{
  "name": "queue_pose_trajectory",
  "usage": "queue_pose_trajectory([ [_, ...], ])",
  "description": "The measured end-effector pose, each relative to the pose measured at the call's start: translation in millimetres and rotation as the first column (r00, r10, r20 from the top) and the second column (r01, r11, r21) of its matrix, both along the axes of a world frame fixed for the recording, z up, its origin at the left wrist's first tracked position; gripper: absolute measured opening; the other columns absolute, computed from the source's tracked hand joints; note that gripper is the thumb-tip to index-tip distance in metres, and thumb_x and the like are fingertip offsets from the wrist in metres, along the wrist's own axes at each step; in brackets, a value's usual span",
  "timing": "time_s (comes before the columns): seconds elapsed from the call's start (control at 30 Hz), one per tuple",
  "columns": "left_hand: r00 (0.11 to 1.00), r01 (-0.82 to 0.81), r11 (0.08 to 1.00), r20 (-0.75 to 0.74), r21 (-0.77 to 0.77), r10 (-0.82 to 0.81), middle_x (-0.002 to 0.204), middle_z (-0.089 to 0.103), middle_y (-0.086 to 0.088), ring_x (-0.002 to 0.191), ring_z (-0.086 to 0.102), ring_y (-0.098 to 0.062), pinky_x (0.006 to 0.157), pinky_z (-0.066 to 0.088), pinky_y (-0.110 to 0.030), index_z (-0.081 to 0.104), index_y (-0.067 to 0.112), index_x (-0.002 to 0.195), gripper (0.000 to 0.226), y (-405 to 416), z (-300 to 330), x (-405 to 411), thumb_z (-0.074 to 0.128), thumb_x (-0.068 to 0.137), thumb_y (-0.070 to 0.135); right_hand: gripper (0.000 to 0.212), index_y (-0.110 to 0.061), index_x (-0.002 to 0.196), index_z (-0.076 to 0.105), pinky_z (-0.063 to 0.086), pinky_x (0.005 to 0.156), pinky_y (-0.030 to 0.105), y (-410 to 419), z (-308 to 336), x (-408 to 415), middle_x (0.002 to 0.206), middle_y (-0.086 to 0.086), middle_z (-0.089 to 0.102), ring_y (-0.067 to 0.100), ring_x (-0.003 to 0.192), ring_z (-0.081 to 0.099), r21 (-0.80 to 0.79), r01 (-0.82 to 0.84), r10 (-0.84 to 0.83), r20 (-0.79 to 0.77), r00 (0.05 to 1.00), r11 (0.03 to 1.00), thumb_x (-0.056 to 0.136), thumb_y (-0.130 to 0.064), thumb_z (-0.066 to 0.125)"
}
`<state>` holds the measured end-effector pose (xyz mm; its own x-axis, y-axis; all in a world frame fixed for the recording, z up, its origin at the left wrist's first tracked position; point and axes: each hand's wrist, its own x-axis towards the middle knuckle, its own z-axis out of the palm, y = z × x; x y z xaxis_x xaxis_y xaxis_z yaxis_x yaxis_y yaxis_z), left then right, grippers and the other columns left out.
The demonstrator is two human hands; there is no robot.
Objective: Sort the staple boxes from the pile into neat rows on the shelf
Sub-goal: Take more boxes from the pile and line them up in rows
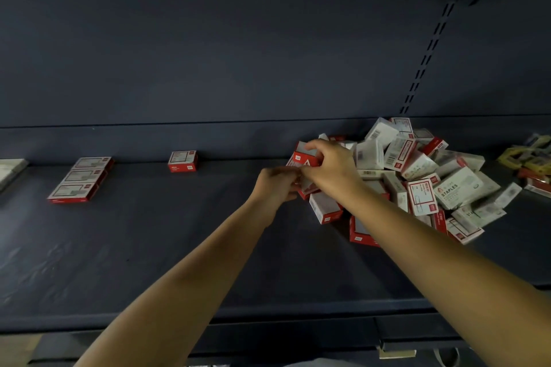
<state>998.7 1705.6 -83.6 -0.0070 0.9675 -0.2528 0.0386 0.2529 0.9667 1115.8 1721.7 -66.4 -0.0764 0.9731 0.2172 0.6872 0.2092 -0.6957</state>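
Staple boxes point(417, 176) lay in a loose red and white pile on the right part of the dark shelf point(149, 247). Nearest the camera, two bare forearms reached up from the shelf's front edge to the pile's left side. The left hand point(275, 185) was blurred, its grip curled around small boxes at the pile's edge. Just beyond and touching it, the right hand point(331, 164) had its grip closed on a red box point(304, 158) held above the pile. Farther left, a single box point(183, 161) lay alone, and a short row of boxes point(80, 180) lay flat, well apart from the pile.
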Motion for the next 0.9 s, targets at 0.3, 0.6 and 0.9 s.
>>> queue_pose_trajectory([
  [0.3,0.960,-0.186,0.983,0.216,0.013,0.179,0.103,0.063,-0.014,0.092,0.063,-0.023,0.073,0.054,-0.028,0.058,0.005,0.109,0.021,-0.9,0.7,-16.6,0.059,0.088,0.001,0.045,-0.020,0.120,0.056,0.051,0.087,0.037,2.9,1.8,-3.5,0.101,0.006,0.064,0.019,0.095,0.062,-0.166,-0.003,-0.067,-0.415,0.907,0.986,0.078,-0.012,0.072],
  [0.6,0.933,-0.195,0.978,0.323,0.076,0.161,0.084,0.070,-0.008,0.080,0.069,-0.018,0.073,0.058,-0.029,0.066,0.004,0.091,0.013,-9.9,5.7,-52.4,0.057,0.087,-0.004,0.037,-0.014,0.116,0.058,0.046,0.075,0.015,7.6,-7.8,-26.8,0.099,0.001,0.062,0.010,0.088,0.060,-0.133,0.023,-0.088,-0.499,0.862,0.991,0.081,-0.010,0.069],
  [0.9,0.939,-0.339,0.906,0.157,0.254,0.307,0.087,0.069,-0.008,0.083,0.067,-0.021,0.077,0.057,-0.032,0.067,0.001,0.099,0.015,-20.1,6.7,-111.9,0.065,0.084,-0.001,0.028,-0.014,0.111,0.066,0.047,0.082,0.015,-13.9,-8.5,-94.2,0.097,-0.009,0.063,0.004,0.091,0.059,0.018,-0.250,0.248,-0.202,0.947,0.968,0.084,-0.013,0.067],
])
